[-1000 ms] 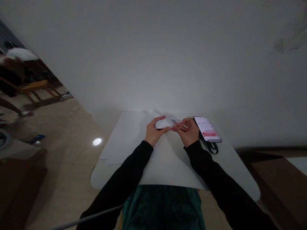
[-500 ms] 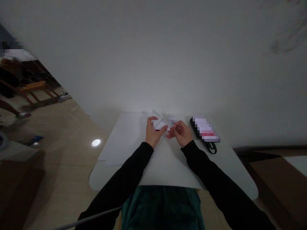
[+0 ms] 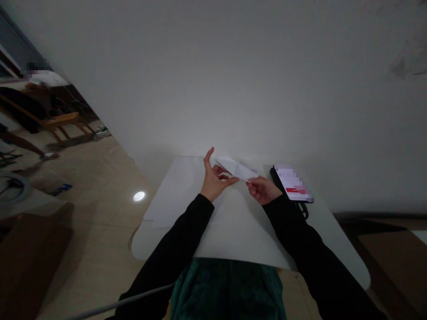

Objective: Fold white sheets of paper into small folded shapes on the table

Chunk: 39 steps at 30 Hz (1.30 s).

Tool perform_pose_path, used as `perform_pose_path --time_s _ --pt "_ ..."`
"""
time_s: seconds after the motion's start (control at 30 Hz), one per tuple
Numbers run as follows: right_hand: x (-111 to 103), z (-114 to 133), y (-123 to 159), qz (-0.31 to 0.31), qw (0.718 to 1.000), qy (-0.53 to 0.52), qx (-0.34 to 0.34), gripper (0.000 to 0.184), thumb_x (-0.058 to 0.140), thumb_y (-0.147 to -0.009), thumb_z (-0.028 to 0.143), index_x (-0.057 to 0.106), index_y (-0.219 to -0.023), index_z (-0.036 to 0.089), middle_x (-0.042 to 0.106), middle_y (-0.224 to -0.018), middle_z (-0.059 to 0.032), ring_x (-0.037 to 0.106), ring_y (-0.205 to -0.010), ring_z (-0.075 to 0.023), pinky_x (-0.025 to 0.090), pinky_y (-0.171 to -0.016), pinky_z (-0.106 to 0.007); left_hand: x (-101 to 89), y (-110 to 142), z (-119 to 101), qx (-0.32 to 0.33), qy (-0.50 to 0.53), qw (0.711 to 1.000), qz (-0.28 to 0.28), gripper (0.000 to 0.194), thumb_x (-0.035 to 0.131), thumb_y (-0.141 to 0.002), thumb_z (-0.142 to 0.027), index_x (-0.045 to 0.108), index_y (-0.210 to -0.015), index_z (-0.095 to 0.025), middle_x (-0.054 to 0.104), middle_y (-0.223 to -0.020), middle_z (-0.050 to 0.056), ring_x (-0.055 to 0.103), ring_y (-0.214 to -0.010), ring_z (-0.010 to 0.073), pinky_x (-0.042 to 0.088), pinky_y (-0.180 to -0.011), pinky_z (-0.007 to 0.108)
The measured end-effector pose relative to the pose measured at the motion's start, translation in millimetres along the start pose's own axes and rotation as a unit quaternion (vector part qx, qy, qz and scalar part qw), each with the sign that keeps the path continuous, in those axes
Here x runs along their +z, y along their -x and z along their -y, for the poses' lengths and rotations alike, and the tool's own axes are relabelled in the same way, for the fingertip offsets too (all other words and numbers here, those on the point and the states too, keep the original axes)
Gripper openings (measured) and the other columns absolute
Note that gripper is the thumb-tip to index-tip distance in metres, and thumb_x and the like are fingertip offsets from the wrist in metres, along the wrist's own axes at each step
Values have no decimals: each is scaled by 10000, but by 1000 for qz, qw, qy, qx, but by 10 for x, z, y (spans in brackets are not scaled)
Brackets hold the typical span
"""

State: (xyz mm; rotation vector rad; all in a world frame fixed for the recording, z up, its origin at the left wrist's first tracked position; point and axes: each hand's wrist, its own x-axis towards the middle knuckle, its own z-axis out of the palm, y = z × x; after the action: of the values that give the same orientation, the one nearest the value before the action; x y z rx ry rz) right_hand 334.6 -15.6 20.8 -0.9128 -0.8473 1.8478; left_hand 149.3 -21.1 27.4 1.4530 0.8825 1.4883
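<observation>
A folded piece of white paper (image 3: 240,170) is held above the table, its creased panels partly spread. My right hand (image 3: 263,190) pinches the paper's right corner between thumb and fingers. At the paper's left side is my left hand (image 3: 213,182), its index finger raised and its thumb stretched along the lower edge. The other left fingers bend close to the paper; whether they touch it is hard to tell. Flat white sheets (image 3: 180,191) lie on the table to the left of my hands.
A phone (image 3: 293,184) with a lit screen rests on a black case with a strap, right on the white table (image 3: 233,240). The wall (image 3: 213,80) rises behind the table. Cardboard boxes (image 3: 36,249) stand left. A chair (image 3: 63,120) and another person's leg (image 3: 26,144) are farther back.
My left hand has loosened from the paper, its index finger lifting and thumb extending. My right hand has moved right and now grips the paper's right corner. The folded paper has turned and spread wider.
</observation>
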Motion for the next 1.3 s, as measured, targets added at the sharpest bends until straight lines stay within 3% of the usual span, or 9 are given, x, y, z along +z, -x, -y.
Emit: perform_pose_path --time_s 0.13,0.27,0.33,0.5,0.6,0.73,0.83,1.0,1.3 --pt "-40 39 -4 91 994 19 50 207 686 -610 258 493 -604 186 469 -434 65 342 -307 -36 243 -257 -141 12 -5 117 -17 31 999 -22 1164 814 -618 -287 25 -1474 -303 666 -989 48 668 -857 169 544 -743 302" --pt "-1 -56 -21 153 979 29 131 235 632 -652 325 488 -541 176 374 -346 76 247 -281 -20 202 -262 -123 105 66 206 -98 36 992 72 726 808 -615 -373 538 -1251 -151 702 -966 92 674 -869 201 532 -802 339" --pt "15 -111 -37 157 977 19 142 227 611 -665 323 493 -543 172 357 -334 82 223 -271 -15 192 -263 -117 156 106 199 -115 34 988 97 577 804 -618 -395 635 -1094 -116 709 -958 106 676 -870 215 529 -801 339" --pt "4 -142 -62 190 969 -7 158 211 556 -726 283 421 -585 203 318 -318 99 194 -233 -31 170 -237 -143 155 97 39 -59 67 995 49 898 840 -592 -265 370 -1357 -240 679 -1047 73 673 -781 157 531 -660 246" --pt "15 -99 -24 121 987 -30 101 164 589 -707 223 438 -771 213 418 -401 116 233 -240 -29 166 -243 -132 84 42 -77 -20 68 998 1 1018 838 -600 -241 203 -1392 -315 666 -1086 72 671 -713 137 505 -552 203" --pt "79 -34 79 -12 999 -10 -49 445 715 -622 227 375 -905 278 506 -485 138 308 -246 -39 147 -248 -113 35 20 -152 -4 45 999 -26 1056 814 -643 -236 97 -1409 -361 678 -1070 80 673 -650 134 507 -529 220" --pt "110 19 137 7 996 24 -83 457 770 -602 324 376 -827 266 510 -471 132 320 -232 -41 131 -237 -119 23 33 -135 11 26 999 -15 861 795 -667 -243 269 -1346 -320 665 -1116 94 688 -681 144 514 -544 231" --pt "58 119 144 37 996 49 -69 449 823 -552 397 500 -809 220 495 -441 117 310 -223 -24 120 -233 -127 -88 13 -111 33 -45 998 3 296 789 -662 -284 612 -867 -166 706 -976 83 675 -722 150 490 -547 220" --pt "83 140 160 -43 957 116 -264 313 790 -633 413 700 -755 138 628 -548 0 599 -411 -128 476 -327 -224 -219 -22 -243 10 -136 990 -23 212 826 -588 -319 696 -630 -157 686 -663 25 587 -550 111 461 -498 220"
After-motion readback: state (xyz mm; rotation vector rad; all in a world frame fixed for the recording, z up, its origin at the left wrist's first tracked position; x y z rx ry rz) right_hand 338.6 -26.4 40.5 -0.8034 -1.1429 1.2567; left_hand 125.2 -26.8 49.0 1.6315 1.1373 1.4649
